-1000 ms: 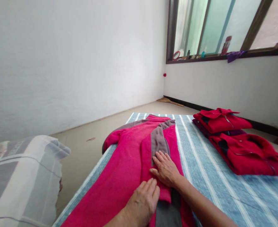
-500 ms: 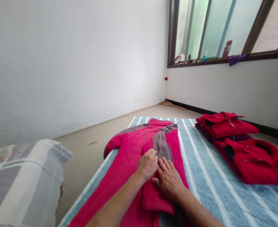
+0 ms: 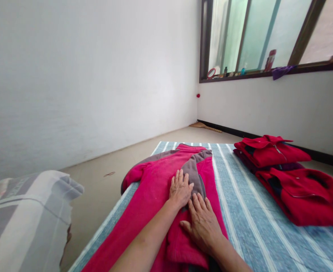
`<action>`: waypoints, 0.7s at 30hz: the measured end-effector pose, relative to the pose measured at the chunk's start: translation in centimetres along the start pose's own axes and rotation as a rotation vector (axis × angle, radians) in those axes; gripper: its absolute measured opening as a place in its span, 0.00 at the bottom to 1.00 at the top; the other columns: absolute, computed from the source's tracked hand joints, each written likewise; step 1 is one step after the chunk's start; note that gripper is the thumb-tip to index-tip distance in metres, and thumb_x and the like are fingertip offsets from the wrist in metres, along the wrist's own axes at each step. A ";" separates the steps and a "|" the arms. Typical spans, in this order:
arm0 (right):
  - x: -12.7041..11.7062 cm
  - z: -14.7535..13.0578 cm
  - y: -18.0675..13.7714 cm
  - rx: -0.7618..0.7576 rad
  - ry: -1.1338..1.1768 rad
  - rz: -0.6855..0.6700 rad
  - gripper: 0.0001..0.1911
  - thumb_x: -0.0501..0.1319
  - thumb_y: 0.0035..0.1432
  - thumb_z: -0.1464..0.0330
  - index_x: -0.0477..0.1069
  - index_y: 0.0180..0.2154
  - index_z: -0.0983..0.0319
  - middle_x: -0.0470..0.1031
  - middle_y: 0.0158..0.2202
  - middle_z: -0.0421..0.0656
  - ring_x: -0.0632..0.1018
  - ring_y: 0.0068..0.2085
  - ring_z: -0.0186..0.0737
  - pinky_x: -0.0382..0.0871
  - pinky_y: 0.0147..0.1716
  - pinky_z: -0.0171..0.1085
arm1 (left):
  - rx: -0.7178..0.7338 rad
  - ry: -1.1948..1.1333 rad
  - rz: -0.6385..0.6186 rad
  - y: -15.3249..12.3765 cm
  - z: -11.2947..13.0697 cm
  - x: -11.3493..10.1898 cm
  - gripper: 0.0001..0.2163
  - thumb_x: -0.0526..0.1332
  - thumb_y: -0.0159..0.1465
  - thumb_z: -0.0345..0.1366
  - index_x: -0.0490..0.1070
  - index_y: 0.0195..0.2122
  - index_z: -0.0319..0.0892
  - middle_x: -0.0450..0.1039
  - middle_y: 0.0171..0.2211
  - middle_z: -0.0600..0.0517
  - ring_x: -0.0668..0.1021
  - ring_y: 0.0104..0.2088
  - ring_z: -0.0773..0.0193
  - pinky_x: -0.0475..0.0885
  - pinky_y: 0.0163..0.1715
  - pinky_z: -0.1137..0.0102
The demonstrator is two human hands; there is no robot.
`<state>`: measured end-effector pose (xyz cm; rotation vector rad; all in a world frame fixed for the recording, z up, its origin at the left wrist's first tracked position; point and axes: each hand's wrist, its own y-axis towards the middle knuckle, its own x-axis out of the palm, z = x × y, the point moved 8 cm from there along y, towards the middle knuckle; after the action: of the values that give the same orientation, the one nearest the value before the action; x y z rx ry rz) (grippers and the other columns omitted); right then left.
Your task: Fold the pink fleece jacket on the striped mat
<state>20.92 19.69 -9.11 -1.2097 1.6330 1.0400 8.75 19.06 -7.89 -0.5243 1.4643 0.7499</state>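
A pink fleece jacket (image 3: 155, 189) with grey shoulder panels lies spread on a blue-and-white striped cover, collar pointing away from me. Its right-hand sleeve is folded inward and runs down over the body toward me. My left hand (image 3: 180, 189) rests flat on this sleeve near the grey panel, fingers stretched out. Just below and to the right, my right hand (image 3: 203, 223) also lies flat on the sleeve, thumb spread. The other sleeve (image 3: 133, 176) hangs over the left edge. The jacket's lower end runs beneath my forearms and out of view.
Folded red garments (image 3: 305, 192) are piled at the right of the striped cover (image 3: 234, 181), with a dark purple one among them. A grey-and-white striped bundle (image 3: 33, 219) stands at the left. Small items and a purple cloth (image 3: 282, 71) sit on the windowsill.
My left hand has gone from curled fingers to lying flat on the sleeve. My right hand stays flat, shifted slightly toward me.
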 end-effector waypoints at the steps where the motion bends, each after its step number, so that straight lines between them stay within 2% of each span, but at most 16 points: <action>1: -0.2 -0.1 -0.2 0.003 0.003 0.001 0.41 0.50 0.58 0.46 0.57 0.62 0.70 0.51 0.64 0.58 0.51 0.65 0.58 0.44 0.62 0.57 | 0.033 -0.011 -0.001 0.5 0.5 0.0 0.26 0.46 0.68 0.46 0.54 0.64 0.40 0.44 0.67 0.42 0.47 0.66 0.53 0.48 0.62 0.56; 5: -0.7 -1.5 -1.8 -0.039 0.048 -0.002 0.42 0.52 0.56 0.44 0.58 0.61 0.67 0.52 0.65 0.55 0.52 0.65 0.58 0.44 0.63 0.56 | 0.093 -0.055 -0.117 1.7 1.1 1.8 0.28 0.41 0.68 0.51 0.51 0.65 0.43 0.45 0.67 0.46 0.47 0.67 0.53 0.45 0.62 0.51; 9: 0.5 -3.5 -4.0 -0.118 0.134 -0.089 0.40 0.52 0.55 0.43 0.61 0.61 0.61 0.54 0.64 0.52 0.52 0.65 0.59 0.47 0.62 0.57 | 0.093 -0.060 -0.143 1.8 0.8 2.9 0.29 0.39 0.67 0.53 0.49 0.66 0.44 0.45 0.67 0.47 0.45 0.67 0.54 0.43 0.62 0.50; 13: 1.4 -4.1 -4.9 -0.130 0.154 -0.105 0.39 0.55 0.55 0.45 0.60 0.61 0.61 0.53 0.64 0.54 0.50 0.65 0.60 0.47 0.61 0.59 | 0.073 -0.063 -0.182 2.2 0.9 2.4 0.30 0.41 0.66 0.55 0.53 0.64 0.46 0.49 0.66 0.46 0.50 0.66 0.51 0.47 0.61 0.49; 16: 1.5 -4.1 -4.9 -0.136 0.158 -0.084 0.40 0.54 0.54 0.43 0.60 0.61 0.61 0.52 0.64 0.55 0.50 0.65 0.61 0.48 0.61 0.60 | 0.044 -0.065 -0.154 3.5 1.3 1.3 0.28 0.39 0.67 0.55 0.58 0.60 0.45 0.56 0.63 0.44 0.56 0.64 0.51 0.50 0.60 0.49; 19: 2.1 -4.1 -4.7 -0.152 0.132 -0.041 0.43 0.54 0.52 0.41 0.61 0.60 0.61 0.53 0.63 0.55 0.52 0.64 0.62 0.50 0.60 0.60 | 0.020 -0.068 -0.102 5.6 1.6 0.6 0.28 0.36 0.68 0.52 0.56 0.61 0.42 0.51 0.65 0.43 0.51 0.65 0.53 0.46 0.61 0.51; 21: 3.2 -3.9 -4.4 -0.162 0.096 -0.012 0.41 0.56 0.51 0.42 0.62 0.59 0.61 0.55 0.62 0.55 0.55 0.63 0.63 0.54 0.58 0.62 | 0.017 -0.077 -0.111 7.1 1.7 0.9 0.29 0.37 0.67 0.52 0.52 0.63 0.40 0.45 0.67 0.43 0.47 0.66 0.54 0.45 0.62 0.52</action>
<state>24.05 14.29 -11.55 -1.3934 1.6378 1.1401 4.72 25.25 -7.77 -0.5530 1.3577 0.6627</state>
